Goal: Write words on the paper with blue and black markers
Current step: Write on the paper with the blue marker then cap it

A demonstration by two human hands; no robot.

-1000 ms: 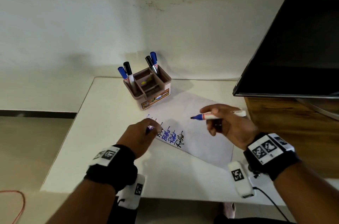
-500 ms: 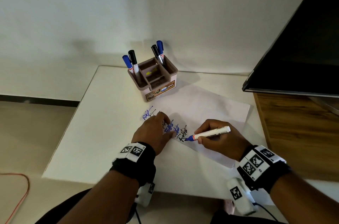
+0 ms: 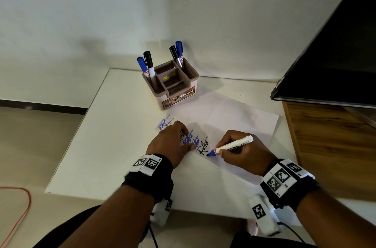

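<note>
A white paper lies at an angle on the white table, with blue and black handwritten words near its left end. My left hand lies flat on the paper, fingers stretched over part of the writing. My right hand grips an uncapped blue marker, whose blue tip touches the paper just below the last black word. Behind the paper, a brown pen holder holds a blue marker and black marker on its left, and a black marker and blue marker at its back.
A dark screen overhangs a wooden cabinet at the table's right side. A white wall stands behind the table. A red cable lies on the floor at the left. Both wrists wear black bands with printed tags.
My right hand has come down from above the paper, so the marker tip now rests on the sheet by the black word. My left hand slid right, onto the writing.
</note>
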